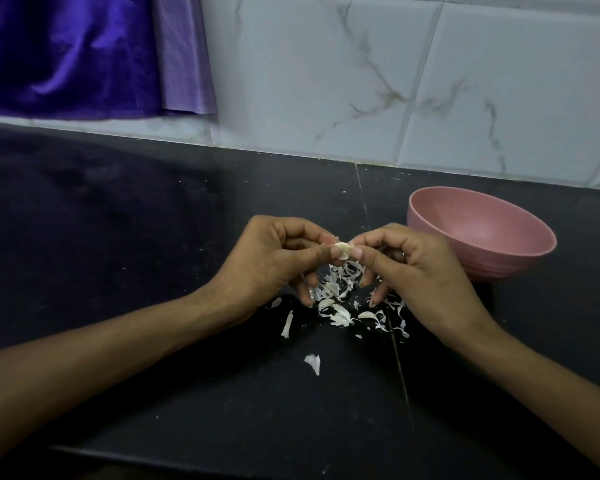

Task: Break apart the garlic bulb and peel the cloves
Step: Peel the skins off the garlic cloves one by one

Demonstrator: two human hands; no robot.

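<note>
Above the dark surface (153,306), head view, I see both hands raised and meeting at centre. Left hand (274,265) pinches one garlic clove (342,250) between thumb and forefinger; right hand (409,271) pinches the same clove from the other side, remaining fingers curled downward. Directly beneath the hands, a pile of white garlic skins (340,299) lies scattered on the surface, with one stray flake (313,362) nearer me. Pink bowl (482,233) sits just right of the right hand, near the tiled wall (326,81). Purple cloth (66,53) hangs at upper left.
</note>
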